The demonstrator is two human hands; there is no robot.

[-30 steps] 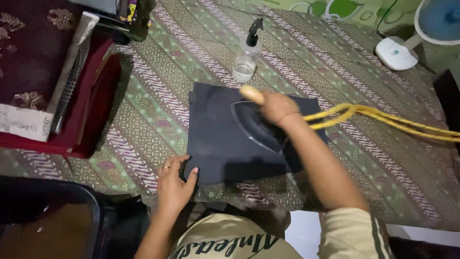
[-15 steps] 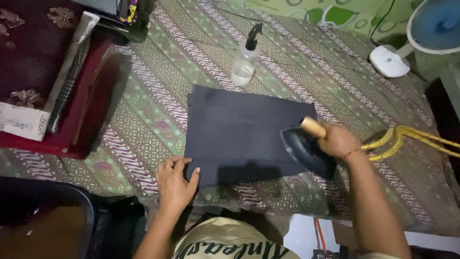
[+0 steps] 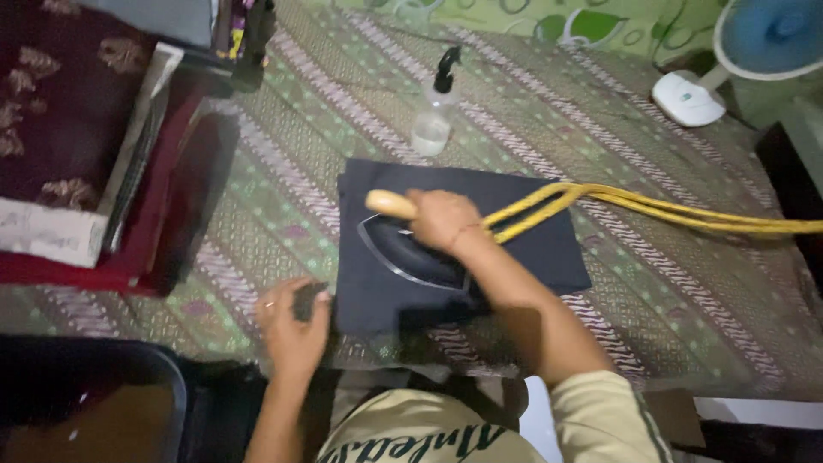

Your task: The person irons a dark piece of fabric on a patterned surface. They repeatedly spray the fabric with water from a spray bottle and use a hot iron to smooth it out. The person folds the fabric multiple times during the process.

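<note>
I am gripping the iron's wooden handle (image 3: 390, 203) with my right hand (image 3: 441, 219) closed around it—pressing the left part of the dark cloth (image 3: 531, 249)—while my left hand (image 3: 291, 321) is pinning its near-left corner, fingers flat, the right side looking unpressed.

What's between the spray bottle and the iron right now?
In the head view, only patterned mat and the far strip of the dark cloth separate the spray bottle from the iron, which the right hand grips by its wooden handle.
</note>
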